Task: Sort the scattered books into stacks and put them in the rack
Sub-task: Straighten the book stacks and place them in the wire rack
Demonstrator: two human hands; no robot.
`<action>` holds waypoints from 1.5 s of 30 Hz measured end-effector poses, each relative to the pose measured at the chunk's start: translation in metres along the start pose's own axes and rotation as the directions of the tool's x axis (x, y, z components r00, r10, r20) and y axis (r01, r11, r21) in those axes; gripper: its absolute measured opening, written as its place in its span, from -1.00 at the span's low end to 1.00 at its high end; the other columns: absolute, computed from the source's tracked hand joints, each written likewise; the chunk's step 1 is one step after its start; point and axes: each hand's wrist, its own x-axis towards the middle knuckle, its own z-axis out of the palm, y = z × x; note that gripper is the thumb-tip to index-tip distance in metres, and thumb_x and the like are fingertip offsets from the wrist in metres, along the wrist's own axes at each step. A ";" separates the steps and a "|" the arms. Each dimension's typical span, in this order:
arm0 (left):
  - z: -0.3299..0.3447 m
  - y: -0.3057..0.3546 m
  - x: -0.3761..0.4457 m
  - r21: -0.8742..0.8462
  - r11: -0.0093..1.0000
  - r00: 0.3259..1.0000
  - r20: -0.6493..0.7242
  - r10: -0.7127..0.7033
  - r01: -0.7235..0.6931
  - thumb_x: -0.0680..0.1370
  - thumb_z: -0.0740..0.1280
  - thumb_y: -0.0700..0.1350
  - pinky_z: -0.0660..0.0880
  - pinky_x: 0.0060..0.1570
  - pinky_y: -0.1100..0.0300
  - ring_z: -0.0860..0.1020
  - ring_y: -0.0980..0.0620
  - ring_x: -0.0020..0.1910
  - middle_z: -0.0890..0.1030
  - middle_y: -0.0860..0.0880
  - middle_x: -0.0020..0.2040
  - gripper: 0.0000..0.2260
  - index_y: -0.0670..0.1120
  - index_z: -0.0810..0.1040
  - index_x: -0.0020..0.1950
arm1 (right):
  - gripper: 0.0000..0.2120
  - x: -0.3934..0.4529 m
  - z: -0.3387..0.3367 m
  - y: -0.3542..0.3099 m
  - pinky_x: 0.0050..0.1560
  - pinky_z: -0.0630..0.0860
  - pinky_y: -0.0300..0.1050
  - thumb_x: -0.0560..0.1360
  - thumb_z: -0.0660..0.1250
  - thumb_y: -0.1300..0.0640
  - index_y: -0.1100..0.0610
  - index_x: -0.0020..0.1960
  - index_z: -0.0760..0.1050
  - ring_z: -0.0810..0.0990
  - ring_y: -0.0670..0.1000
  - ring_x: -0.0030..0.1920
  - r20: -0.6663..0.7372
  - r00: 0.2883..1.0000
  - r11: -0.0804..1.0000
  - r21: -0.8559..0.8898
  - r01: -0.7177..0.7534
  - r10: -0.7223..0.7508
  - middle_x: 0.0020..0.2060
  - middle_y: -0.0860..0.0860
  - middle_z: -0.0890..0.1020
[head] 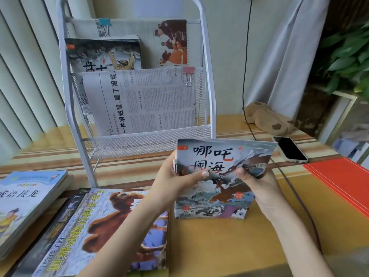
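Books (215, 176) gripped upright by both hands (179, 182), phone (290, 149) and rack (139, 136) just behind.

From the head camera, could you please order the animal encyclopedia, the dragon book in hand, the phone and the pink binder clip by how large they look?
1. Animal encyclopedia, though it lies nearest the camera, which inflates it.
2. Dragon book, held in both hands.
3. Phone.
4. Pink binder clip, farthest away on the rack.

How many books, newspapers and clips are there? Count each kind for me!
Books: 4, the dragon book in both hands, the bear book, the blue book, one in the rack
Newspapers: 2, and
Clips: 2, pink, blue
Total: 8
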 end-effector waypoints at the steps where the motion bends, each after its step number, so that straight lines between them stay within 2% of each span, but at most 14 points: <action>1: -0.006 -0.005 0.001 0.040 0.999 1.000 -0.001 -0.009 0.009 0.37 0.49 -0.30 0.58 -0.09 0.18 0.67 -0.07 -0.04 0.70 -0.18 -0.05 -0.55 -0.33 0.43 0.19 | -0.37 -0.001 0.002 0.000 -0.16 0.46 -0.38 -0.12 0.46 -0.49 -0.02 -0.30 0.61 0.58 -0.23 -0.28 0.010 1.000 0.999 0.016 0.030 -0.030 -0.38 -0.16 0.62; 5: -0.012 -0.025 -0.001 0.015 0.999 0.997 -0.051 -0.048 0.049 0.33 0.54 -0.28 0.60 -0.01 -0.01 0.64 -0.11 0.05 0.65 -0.16 0.08 -0.45 -0.12 0.38 0.22 | -0.19 -0.004 0.010 0.007 -0.20 0.44 -0.48 -0.14 0.43 -0.51 0.06 -0.13 0.54 0.60 -0.32 -0.20 -0.004 0.999 0.999 0.022 0.038 -0.037 -0.27 -0.24 0.67; 9: 0.003 -0.035 0.003 -0.034 0.999 0.976 -0.216 -0.021 0.014 0.43 0.46 -0.28 0.63 -0.18 -0.05 0.66 -0.17 -0.05 0.61 -0.27 0.06 -0.64 -0.19 0.39 0.14 | -0.24 0.002 0.015 0.015 -0.13 0.45 -0.23 -0.13 0.43 -0.51 0.03 -0.17 0.60 0.63 -0.24 -0.18 -0.100 0.995 1.000 -0.008 -0.004 0.003 -0.23 -0.15 0.70; 12: 0.002 -0.019 0.011 0.009 0.991 0.936 -0.326 0.132 -0.137 0.42 0.47 -0.29 0.61 -0.09 -0.05 0.64 -0.15 -0.01 0.65 -0.14 -0.03 -0.68 -0.07 0.47 0.07 | -0.38 0.012 0.024 -0.002 -0.15 0.51 -0.26 -0.06 0.45 -0.48 -0.08 -0.18 0.61 0.64 -0.21 -0.17 -0.115 0.992 0.998 -0.007 0.060 -0.060 -0.23 -0.14 0.70; 17: -0.024 0.066 0.033 0.205 0.902 0.817 -0.384 0.430 -0.379 0.43 0.43 -0.36 0.58 -0.12 0.15 0.63 0.01 -0.08 0.64 -0.09 -0.09 -0.71 -0.14 0.43 0.03 | -0.65 0.060 0.050 -0.085 -0.12 0.49 -0.42 0.28 0.45 -0.05 0.09 -0.01 0.54 0.63 -0.21 -0.08 -0.004 0.941 0.940 0.034 0.339 -0.339 -0.14 -0.10 0.68; 22: -0.062 0.162 0.079 0.440 0.722 0.623 -0.372 0.688 -0.534 0.41 0.47 -0.26 0.57 -0.02 -0.09 0.57 -0.13 -0.02 0.54 -0.24 -0.02 -0.69 -0.14 0.36 0.00 | -0.65 0.128 0.084 -0.186 0.09 0.48 -0.34 0.41 0.45 0.05 -0.02 0.10 0.37 0.55 -0.25 0.04 0.057 0.791 0.793 0.050 0.608 -0.610 0.03 -0.12 0.58; 26: -0.084 0.215 0.143 0.465 0.659 0.546 -0.370 0.751 -0.591 0.38 0.48 -0.21 0.55 0.00 -0.18 0.58 -0.18 -0.03 0.57 -0.17 -0.05 -0.68 -0.06 0.35 -0.06 | -0.56 0.188 0.101 -0.246 0.18 0.43 -0.28 0.43 0.43 -0.01 0.00 0.19 0.30 0.50 -0.25 0.09 -0.025 0.705 0.704 0.036 0.709 -0.709 0.11 -0.11 0.53; 30: -0.097 0.213 0.197 0.424 0.719 0.625 -0.362 0.692 -0.550 0.41 0.48 -0.26 0.59 -0.07 0.13 0.57 0.03 -0.14 0.54 0.01 -0.15 -0.69 -0.09 0.36 -0.05 | -0.49 0.237 0.107 -0.244 0.14 0.42 -0.22 0.44 0.41 -0.04 0.12 0.25 0.30 0.46 -0.16 0.08 -0.060 0.760 0.762 -0.069 0.644 -0.647 0.07 -0.11 0.49; 32: -0.102 0.182 0.208 0.355 0.810 0.719 -0.381 0.582 -0.467 0.42 0.46 -0.31 0.55 -0.23 0.34 0.56 0.12 -0.19 0.53 0.02 -0.15 -0.67 -0.15 0.35 0.02 | -0.40 0.259 0.104 -0.222 0.18 0.39 -0.06 0.39 0.42 -0.13 0.18 0.26 0.31 0.39 0.02 0.21 -0.048 0.792 0.743 -0.385 0.548 -0.609 0.13 0.00 0.45; 35: -0.116 0.129 0.218 0.449 0.843 0.798 -0.370 0.476 -0.296 0.33 0.54 -0.31 0.52 -0.33 0.34 0.54 0.08 -0.19 0.53 -0.07 -0.13 -0.53 -0.17 0.33 0.07 | -0.21 0.275 0.094 -0.173 0.32 0.26 0.06 0.32 0.44 -0.21 0.14 0.38 0.24 0.18 0.15 0.37 0.011 0.848 0.578 -0.728 0.370 -0.530 0.36 0.09 0.27; 38: -0.124 0.111 0.225 0.635 0.730 0.743 -0.356 0.567 -0.253 0.25 0.60 -0.22 0.49 -0.10 0.20 0.45 0.10 -0.13 0.47 -0.05 -0.06 -0.38 -0.13 0.31 0.16 | -0.15 0.275 0.094 -0.147 0.38 0.19 0.08 0.32 0.42 -0.25 0.09 0.44 0.17 0.12 0.14 0.41 0.021 0.854 0.574 -0.731 0.368 -0.520 0.41 0.10 0.22; 40: -0.123 0.110 0.224 0.680 0.665 0.707 -0.304 0.638 -0.308 0.27 0.59 -0.20 0.29 0.19 0.47 0.31 0.16 0.16 0.31 0.00 0.22 -0.08 -0.06 0.12 0.47 | -0.10 0.274 0.096 -0.150 0.40 0.16 0.06 0.32 0.42 -0.26 0.12 0.46 0.13 0.10 0.14 0.43 0.033 0.842 0.536 -0.757 0.373 -0.539 0.43 0.09 0.19; 42: -0.120 0.107 0.222 0.734 0.588 0.693 -0.228 0.684 -0.339 0.32 0.55 -0.20 0.15 0.20 0.58 0.16 0.29 0.22 0.18 0.01 0.33 0.03 -0.01 -0.10 0.55 | -0.05 0.272 0.095 -0.157 0.42 0.14 0.08 0.32 0.40 -0.30 0.15 0.48 0.07 0.05 0.13 0.45 0.048 0.852 0.506 -0.786 0.354 -0.521 0.45 0.08 0.13; 45: -0.118 0.103 0.223 0.825 0.480 0.644 -0.197 0.739 -0.299 0.38 0.49 -0.07 0.29 0.32 0.18 0.18 0.16 0.35 0.12 -0.06 0.45 -0.10 0.00 -0.02 0.55 | 0.02 0.268 0.094 -0.157 0.45 0.09 0.14 0.31 0.39 -0.31 0.19 0.50 -0.01 -0.04 0.10 0.48 0.082 0.866 0.474 -0.809 0.347 -0.494 0.50 0.03 0.00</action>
